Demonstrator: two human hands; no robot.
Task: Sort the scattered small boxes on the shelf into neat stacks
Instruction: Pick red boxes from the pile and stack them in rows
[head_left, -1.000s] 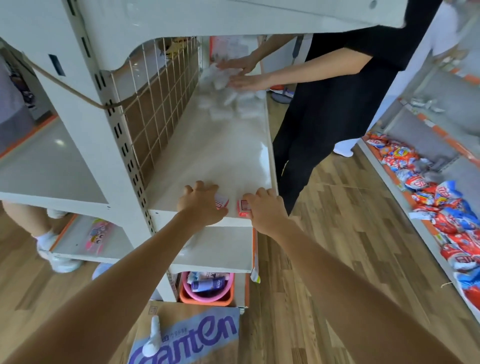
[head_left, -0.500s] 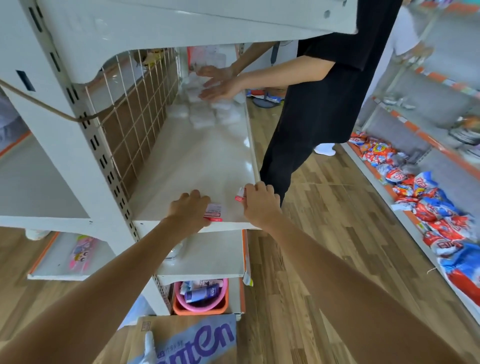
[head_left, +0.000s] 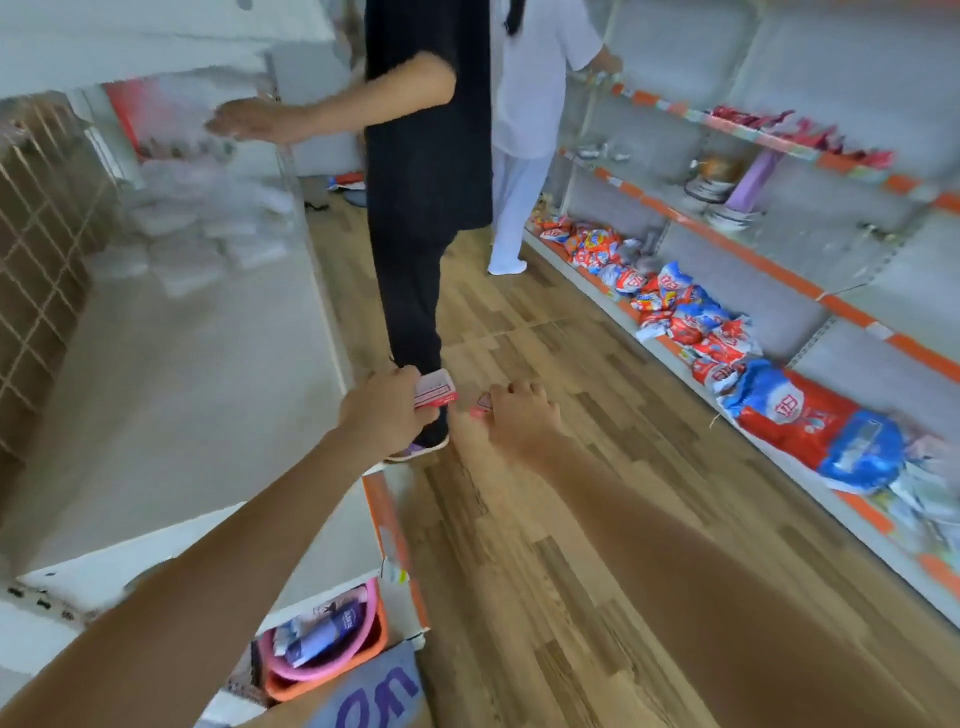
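Note:
My left hand (head_left: 387, 408) grips a small pink and white box (head_left: 435, 391) out past the front edge of the white shelf (head_left: 171, 395), over the wooden floor. Just to its right, my right hand (head_left: 519, 415) pinches another small red and white box (head_left: 482, 404), mostly hidden by my fingers. Blurred white packets (head_left: 202, 234) lie in a heap at the far end of the shelf. The whole view is smeared by motion.
A person in black (head_left: 426, 156) stands at the shelf's far end with a hand over the packets. Another person in white (head_left: 530, 104) faces the right-hand shelves, which hold red and blue bags (head_left: 717, 343). An orange basket (head_left: 322, 654) sits below.
Both hands have lifted off the shelf's front edge with their boxes and swung right, out over the floor. The view has turned right towards the aisle.

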